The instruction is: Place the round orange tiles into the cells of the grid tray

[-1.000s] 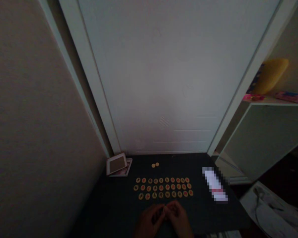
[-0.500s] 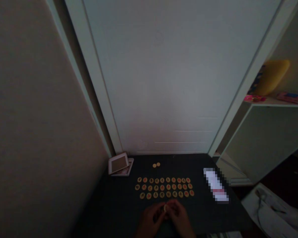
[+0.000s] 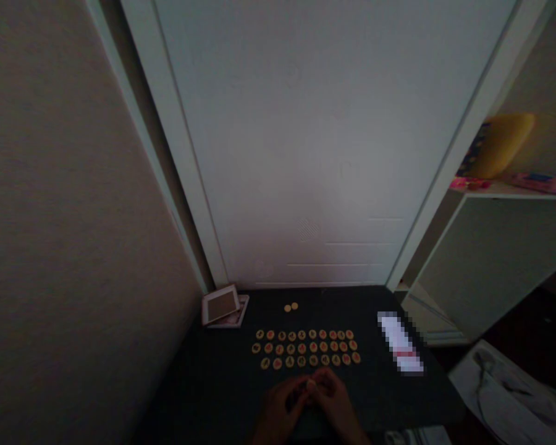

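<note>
Both my hands meet over the dark table, just in front of the rows of round xiangqi pieces (image 3: 301,348). My left hand (image 3: 280,405) is closed, its fingertips against those of the other hand. Curled in from the right, my right hand (image 3: 336,398) is closed too. A small pale xiangqi piece (image 3: 311,385) shows between the fingertips, mostly hidden by them. The laid-out pieces form three rows, with red or dark characters facing up. Two plain-faced xiangqi pieces (image 3: 291,307) lie side by side behind the rows.
The dark table (image 3: 204,383) stands against a white door panel (image 3: 315,154). Two stacked frame-like trays (image 3: 221,306) sit at its back left corner. A pixelated bright object (image 3: 401,343) lies at the right. Beyond that is a white shelf unit (image 3: 505,247).
The view has shifted slightly. My hands stay together with small finger movements, and the pale piece between them shows less. The rows on the table are unchanged.
</note>
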Motion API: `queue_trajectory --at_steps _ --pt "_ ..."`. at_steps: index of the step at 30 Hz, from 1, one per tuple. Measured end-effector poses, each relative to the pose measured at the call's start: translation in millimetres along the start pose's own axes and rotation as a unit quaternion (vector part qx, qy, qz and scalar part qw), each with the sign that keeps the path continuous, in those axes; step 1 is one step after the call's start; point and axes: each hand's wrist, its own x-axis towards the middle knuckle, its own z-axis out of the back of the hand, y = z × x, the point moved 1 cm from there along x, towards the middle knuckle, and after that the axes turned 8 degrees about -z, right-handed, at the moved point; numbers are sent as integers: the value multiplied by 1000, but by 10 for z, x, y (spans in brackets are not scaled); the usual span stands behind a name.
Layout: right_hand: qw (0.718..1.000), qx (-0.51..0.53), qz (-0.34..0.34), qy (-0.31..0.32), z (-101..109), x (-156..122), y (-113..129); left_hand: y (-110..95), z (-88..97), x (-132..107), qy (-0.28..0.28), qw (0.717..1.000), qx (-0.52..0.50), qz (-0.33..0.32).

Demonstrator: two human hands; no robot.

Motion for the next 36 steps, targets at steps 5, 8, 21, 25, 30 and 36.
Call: queue_trajectory --at_steps 5,8,21,25,30,36 --pt "1000 -22 -2 -17 2 -22 23 -58 34 -5 6 1000 13 -7" --pt "999 -26 -2 -20 10 -38 36 -91 45 -4 4 1000 16 -18" --pt "999 18 -24 29 67 -43 5 -133 78 2 9 1000 13 -15" --pt "999 15 -21 38 80 -49 28 -136 67 22 7 1000 7 -5" --pt "998 -42 -6 39 90 -87 112 -146 44 19 10 1000 4 4" --pt "998 -58 -9 26 -4 -104 160 -82 26 -25 -15 1000 12 -1"
